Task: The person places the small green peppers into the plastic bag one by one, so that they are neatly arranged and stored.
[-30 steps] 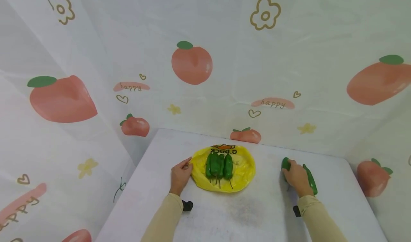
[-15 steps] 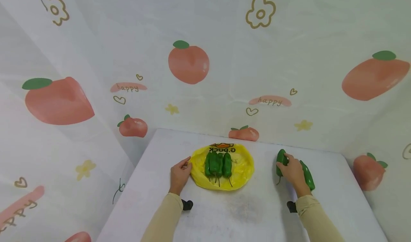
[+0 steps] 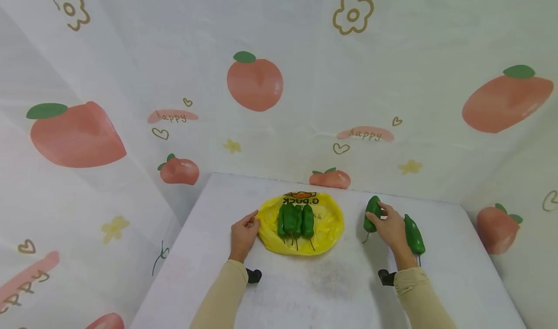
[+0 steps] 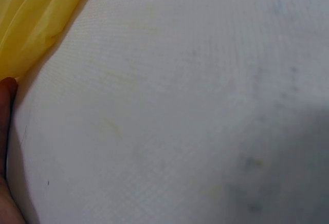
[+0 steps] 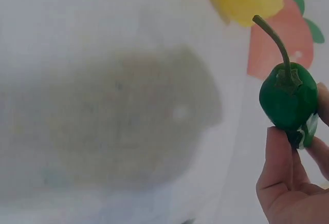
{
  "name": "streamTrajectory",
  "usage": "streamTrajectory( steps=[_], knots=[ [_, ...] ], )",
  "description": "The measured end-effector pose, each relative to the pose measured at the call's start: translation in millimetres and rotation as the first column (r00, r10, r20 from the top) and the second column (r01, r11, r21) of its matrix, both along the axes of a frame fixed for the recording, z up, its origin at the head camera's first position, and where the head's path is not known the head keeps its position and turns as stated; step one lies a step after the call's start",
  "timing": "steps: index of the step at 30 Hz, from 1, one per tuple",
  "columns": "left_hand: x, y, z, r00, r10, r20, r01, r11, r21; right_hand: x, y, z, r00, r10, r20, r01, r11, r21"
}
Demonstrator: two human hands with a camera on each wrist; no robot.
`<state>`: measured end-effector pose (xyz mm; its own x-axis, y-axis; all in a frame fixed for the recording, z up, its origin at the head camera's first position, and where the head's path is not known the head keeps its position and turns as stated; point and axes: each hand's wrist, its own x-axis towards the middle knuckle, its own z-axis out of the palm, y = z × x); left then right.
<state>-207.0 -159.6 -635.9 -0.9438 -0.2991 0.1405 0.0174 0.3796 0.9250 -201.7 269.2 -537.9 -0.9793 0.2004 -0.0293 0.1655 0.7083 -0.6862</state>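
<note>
My left hand (image 3: 243,234) pinches the left edge of a round, spread-out yellow plastic bag (image 3: 330,227) printed "G.DUCK". Several green peppers (image 3: 291,220) lie side by side in the bag, stems toward me. To the right of the bag, my right hand (image 3: 392,231) holds another green pepper (image 3: 371,211) between thumb and fingers, its stem hanging down toward me. The right wrist view shows that pepper's stem end (image 5: 288,98) up close, above the thumb. At the left wrist view's edge, a fingertip (image 4: 9,82) meets the yellow plastic (image 4: 41,13).
One more green pepper (image 3: 414,234) lies on the white table (image 3: 322,300), just right of my right forearm. Behind the table and on both sides hangs a pale cloth (image 3: 287,140) printed with peaches and flowers. A black strap piece (image 3: 254,275) shows at my left wrist.
My right hand has lifted a pepper from the right side and carried it left toward the bag, uncovering the other pepper more. The left hand has stayed at the bag's edge.
</note>
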Motion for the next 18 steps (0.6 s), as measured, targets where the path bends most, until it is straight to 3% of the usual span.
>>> streamTrajectory(
  steps=[8,18],
  knots=[
    [0.2,-0.3,1.3,1.0,-0.001,-0.029,0.001,1.0,0.006,0.0,-21.4,6.8,1.0,-0.029,-0.003,0.028,0.996,-0.084],
    [1.3,0.0,5.0,1.0,-0.02,0.011,0.02,1.0,0.022,1.2,-35.8,16.7,0.999,-0.014,-0.05,0.008,0.994,-0.105]
  ],
)
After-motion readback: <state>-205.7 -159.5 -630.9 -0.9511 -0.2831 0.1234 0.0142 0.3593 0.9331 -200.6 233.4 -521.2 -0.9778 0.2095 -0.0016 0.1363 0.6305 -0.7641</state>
